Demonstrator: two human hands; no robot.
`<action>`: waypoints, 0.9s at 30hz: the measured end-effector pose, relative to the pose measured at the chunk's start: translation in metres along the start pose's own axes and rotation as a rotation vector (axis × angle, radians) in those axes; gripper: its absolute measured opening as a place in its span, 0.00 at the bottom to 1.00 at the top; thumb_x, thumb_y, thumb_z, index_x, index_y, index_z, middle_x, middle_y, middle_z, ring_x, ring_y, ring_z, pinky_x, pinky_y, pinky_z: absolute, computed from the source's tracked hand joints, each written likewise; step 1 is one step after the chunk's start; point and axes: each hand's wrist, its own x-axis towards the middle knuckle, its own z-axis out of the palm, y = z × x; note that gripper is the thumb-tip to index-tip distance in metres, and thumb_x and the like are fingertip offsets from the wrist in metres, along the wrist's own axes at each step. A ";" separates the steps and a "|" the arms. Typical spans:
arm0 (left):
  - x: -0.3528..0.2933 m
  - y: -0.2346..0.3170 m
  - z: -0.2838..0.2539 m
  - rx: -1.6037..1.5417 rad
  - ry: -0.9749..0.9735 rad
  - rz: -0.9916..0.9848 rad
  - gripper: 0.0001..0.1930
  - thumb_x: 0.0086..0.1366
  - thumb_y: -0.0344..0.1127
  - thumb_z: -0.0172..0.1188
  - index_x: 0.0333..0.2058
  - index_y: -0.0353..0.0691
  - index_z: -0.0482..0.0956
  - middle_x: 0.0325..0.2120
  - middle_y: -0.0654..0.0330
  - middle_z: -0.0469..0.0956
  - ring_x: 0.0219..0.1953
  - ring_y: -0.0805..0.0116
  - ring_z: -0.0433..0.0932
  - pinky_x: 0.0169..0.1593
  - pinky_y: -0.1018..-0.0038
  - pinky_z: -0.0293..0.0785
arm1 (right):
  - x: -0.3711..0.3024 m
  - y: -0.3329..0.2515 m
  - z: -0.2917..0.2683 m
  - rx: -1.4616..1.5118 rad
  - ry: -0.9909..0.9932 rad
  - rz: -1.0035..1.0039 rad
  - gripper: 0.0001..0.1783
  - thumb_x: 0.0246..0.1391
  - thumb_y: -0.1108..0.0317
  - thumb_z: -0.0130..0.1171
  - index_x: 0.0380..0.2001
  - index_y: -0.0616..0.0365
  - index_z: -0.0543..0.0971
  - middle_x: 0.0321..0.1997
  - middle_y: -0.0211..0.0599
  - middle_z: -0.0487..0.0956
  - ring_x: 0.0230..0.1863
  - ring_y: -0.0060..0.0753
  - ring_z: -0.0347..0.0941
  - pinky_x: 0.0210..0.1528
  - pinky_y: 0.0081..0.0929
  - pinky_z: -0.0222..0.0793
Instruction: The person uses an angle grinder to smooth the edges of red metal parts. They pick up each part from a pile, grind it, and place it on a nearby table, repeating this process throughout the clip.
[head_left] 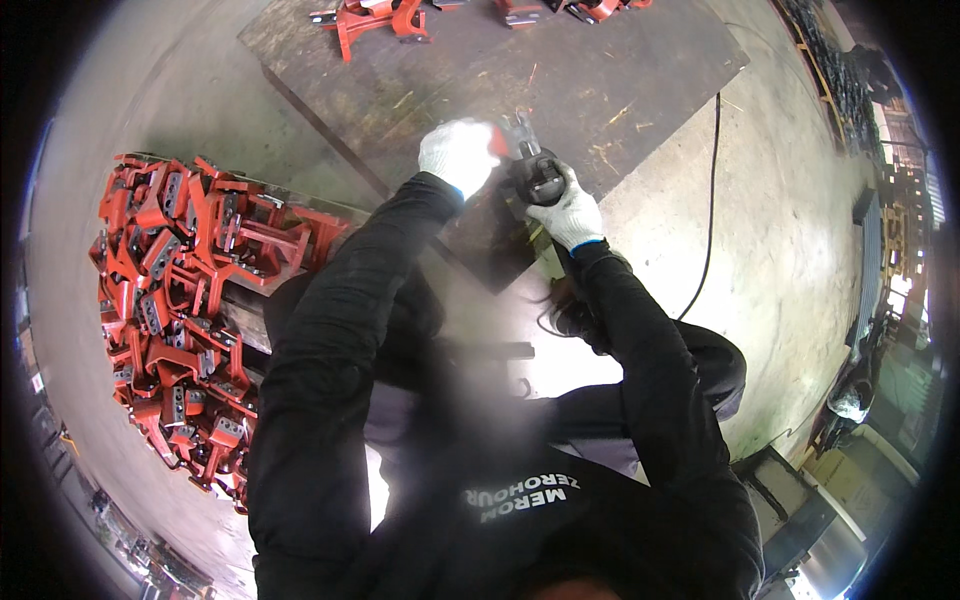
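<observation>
- Surface (450, 75): dark, red brackets (378, 25) along its far edge.
- Right hand (573, 212), at the surface's near-right edge — grip closed around a dark power tool (540, 178).
- Left hand (455, 155), above the surface — blurred red piece (499, 142) beside its fingers; cannot tell whether grasped.
- Bracket heap (180, 275), left of the surface.

two gloved hands (455, 157) (572, 212), one power tool (541, 180), one tabletop (450, 75), one black cable (715, 180), dozens of red brackets (175, 360)
</observation>
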 end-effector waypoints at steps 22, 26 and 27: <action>0.003 0.000 0.000 0.041 -0.034 -0.040 0.17 0.60 0.44 0.68 0.46 0.44 0.82 0.41 0.53 0.82 0.48 0.49 0.81 0.51 0.55 0.78 | 0.050 -0.028 0.006 -0.124 -0.111 -0.040 0.50 0.44 0.51 0.77 0.70 0.45 0.65 0.50 0.54 0.84 0.52 0.57 0.81 0.54 0.42 0.77; 0.005 0.003 -0.003 0.026 -0.059 -0.036 0.18 0.60 0.44 0.69 0.47 0.44 0.82 0.41 0.54 0.82 0.48 0.49 0.81 0.50 0.55 0.77 | 0.075 -0.015 0.017 -0.104 0.039 -0.038 0.44 0.59 0.39 0.57 0.72 0.45 0.61 0.49 0.57 0.84 0.54 0.57 0.81 0.57 0.44 0.75; 0.005 0.003 -0.002 0.027 -0.062 -0.040 0.18 0.60 0.44 0.69 0.47 0.44 0.82 0.41 0.54 0.82 0.48 0.49 0.81 0.50 0.55 0.77 | 0.076 -0.014 0.018 -0.118 -0.004 -0.065 0.43 0.59 0.39 0.57 0.73 0.44 0.61 0.48 0.57 0.84 0.53 0.57 0.81 0.57 0.44 0.75</action>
